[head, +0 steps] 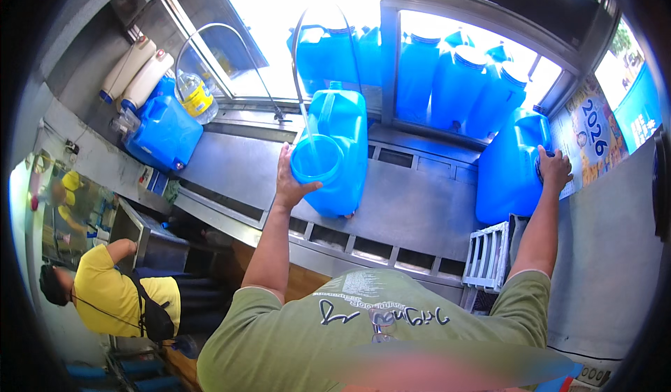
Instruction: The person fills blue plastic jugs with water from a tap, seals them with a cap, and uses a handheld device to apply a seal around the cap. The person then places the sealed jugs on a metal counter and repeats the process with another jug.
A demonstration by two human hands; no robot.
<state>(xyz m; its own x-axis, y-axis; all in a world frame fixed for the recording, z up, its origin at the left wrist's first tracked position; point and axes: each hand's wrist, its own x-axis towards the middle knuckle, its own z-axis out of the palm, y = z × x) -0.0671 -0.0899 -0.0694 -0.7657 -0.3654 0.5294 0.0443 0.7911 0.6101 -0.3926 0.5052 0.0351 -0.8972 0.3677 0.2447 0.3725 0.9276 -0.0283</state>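
My left hand point(289, 185) grips the wide neck of an open blue plastic water container point(348, 166), thumb at the front and fingers along the side. A thin curved filling tube point(296, 62) comes down to the open mouth, and a pale streak below it runs inside. Off to the right, my right hand point(555, 169) is closed around the dark screw cap point(539, 165) of a second blue container point(506, 166), which stands against the wall. My fingers partly hide that cap. Both containers rest on a stainless steel counter point(419, 198).
More blue containers point(458, 88) stand beyond the window frame. At the left are another blue container point(162, 130), a clear bottle with a yellow label point(196, 98) and white containers point(147, 77). A white plastic rack point(487, 256) sits by my right arm. A person in yellow point(110, 297) stands lower left.
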